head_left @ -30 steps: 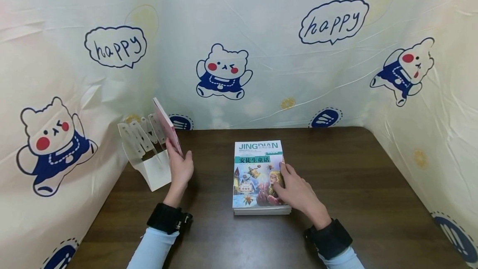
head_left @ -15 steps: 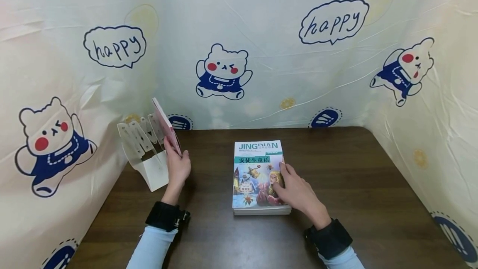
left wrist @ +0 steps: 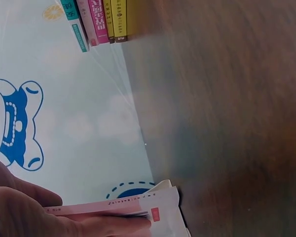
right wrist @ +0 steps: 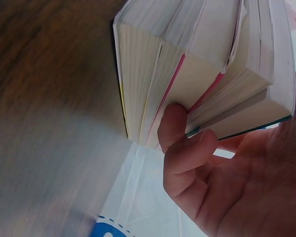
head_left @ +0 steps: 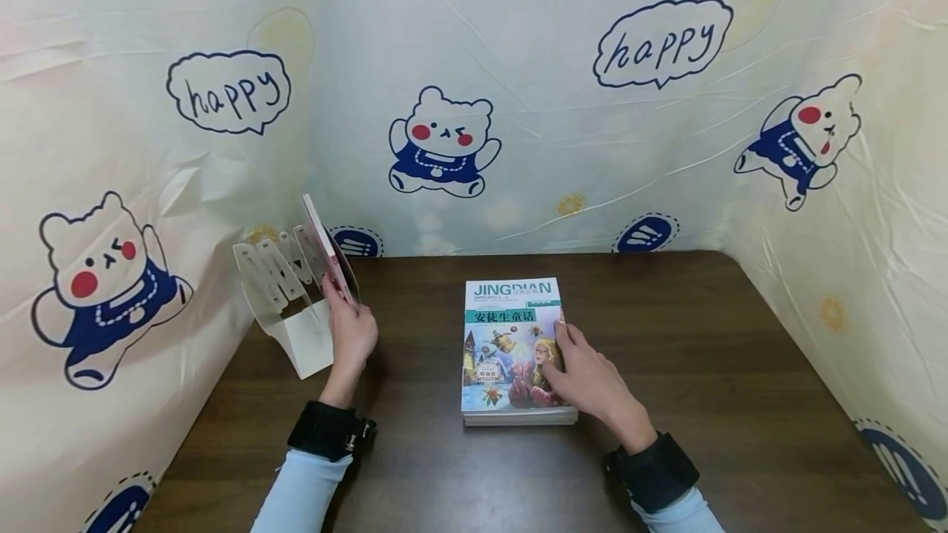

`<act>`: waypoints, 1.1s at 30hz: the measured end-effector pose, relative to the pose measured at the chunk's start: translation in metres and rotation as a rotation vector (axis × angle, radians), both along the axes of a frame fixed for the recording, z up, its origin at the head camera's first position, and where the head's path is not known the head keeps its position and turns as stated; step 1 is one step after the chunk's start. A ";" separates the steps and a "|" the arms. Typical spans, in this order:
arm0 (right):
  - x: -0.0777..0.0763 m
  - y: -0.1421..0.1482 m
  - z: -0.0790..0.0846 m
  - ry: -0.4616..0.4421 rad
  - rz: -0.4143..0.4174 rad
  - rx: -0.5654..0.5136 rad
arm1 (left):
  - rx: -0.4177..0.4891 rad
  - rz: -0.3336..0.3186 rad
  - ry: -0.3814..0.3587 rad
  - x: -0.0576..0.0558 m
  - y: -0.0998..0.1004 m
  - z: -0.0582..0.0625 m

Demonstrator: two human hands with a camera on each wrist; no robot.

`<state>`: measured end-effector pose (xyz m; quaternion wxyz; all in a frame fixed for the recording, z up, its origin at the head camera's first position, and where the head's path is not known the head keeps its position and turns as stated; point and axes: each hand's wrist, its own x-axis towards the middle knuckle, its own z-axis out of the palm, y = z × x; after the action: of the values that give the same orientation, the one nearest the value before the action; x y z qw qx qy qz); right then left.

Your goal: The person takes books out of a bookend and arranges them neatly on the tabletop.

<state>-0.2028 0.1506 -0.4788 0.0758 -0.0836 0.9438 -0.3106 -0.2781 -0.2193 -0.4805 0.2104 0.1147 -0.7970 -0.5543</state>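
My left hand (head_left: 351, 336) grips the lower end of a thin pink book (head_left: 322, 238), which stands tilted on edge at a white slotted book rack (head_left: 311, 340). In the left wrist view my fingers lie over this book's pink cover (left wrist: 165, 212). At the middle of the table lies a stack of books (head_left: 507, 352), topped by a blue-and-white fairy-tale cover. My right hand (head_left: 596, 381) holds the stack's right side, thumb on top. From the right wrist, curled fingers (right wrist: 187, 153) press against the page edges (right wrist: 138, 74).
The dark wooden table (head_left: 711, 336) stretches to both sides of the stack. A pale curtain (head_left: 548, 146) with bear drawings rises behind it and along both sides. Spines in teal, pink and yellow show at the stack (left wrist: 98, 22) in the left wrist view.
My left hand has shifted slightly left, and the pink book has turned so that a dark face shows on its right. My right hand and the stack have stayed in place.
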 end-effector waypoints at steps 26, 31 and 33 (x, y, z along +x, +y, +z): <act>0.001 -0.001 -0.001 -0.009 0.005 -0.016 | -0.017 0.015 0.045 0.012 0.002 0.004; 0.001 -0.001 0.000 -0.004 0.005 -0.014 | -0.031 0.022 0.073 0.013 0.003 0.003; 0.002 0.000 0.000 -0.003 0.005 -0.014 | -0.028 0.016 0.077 0.014 0.004 0.003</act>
<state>-0.2013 0.1502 -0.4792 0.0773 -0.0859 0.9413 -0.3173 -0.2645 -0.2156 -0.4772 0.2468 0.0966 -0.7951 -0.5454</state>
